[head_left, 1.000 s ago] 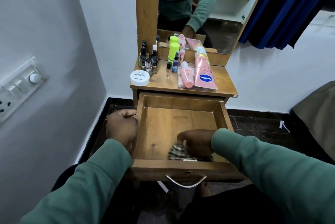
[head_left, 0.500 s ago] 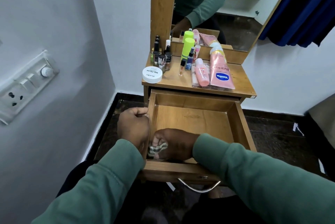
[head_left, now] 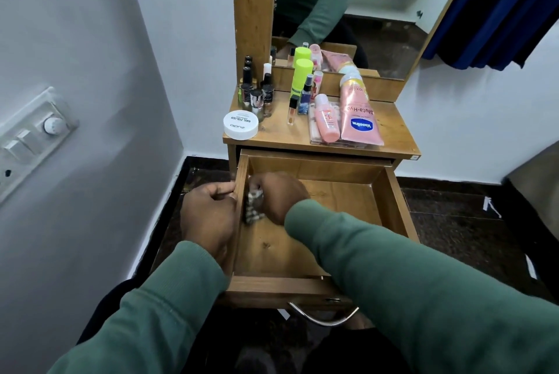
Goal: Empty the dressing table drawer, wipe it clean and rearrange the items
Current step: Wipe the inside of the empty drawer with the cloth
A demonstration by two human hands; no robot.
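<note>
The wooden drawer (head_left: 393, 201) is pulled out below the dressing table top (head_left: 390, 128); only my hand and a cloth are inside it. My left hand (head_left: 208, 216) grips the drawer's left wall from outside. My right hand (head_left: 279, 195) is inside at the left rear, shut on a striped cloth (head_left: 253, 207) pressed against the left wall and floor. On the top stand nail polish bottles (head_left: 257, 95), a white round jar (head_left: 241, 124), a lime-capped bottle (head_left: 301, 77), a small pink bottle (head_left: 326, 119) and a pink Vaseline tube (head_left: 358, 113).
A mirror (head_left: 363, 10) rises behind the table top. The white wall with a switch panel (head_left: 33, 137) is close on the left. A blue curtain (head_left: 499, 4) hangs at the upper right. A metal handle (head_left: 323, 316) sticks out of the drawer front. Dark floor lies around.
My right hand has slid the cloth from the drawer's front right to its front left, then back along the left wall. My left hand stays on the left wall.
</note>
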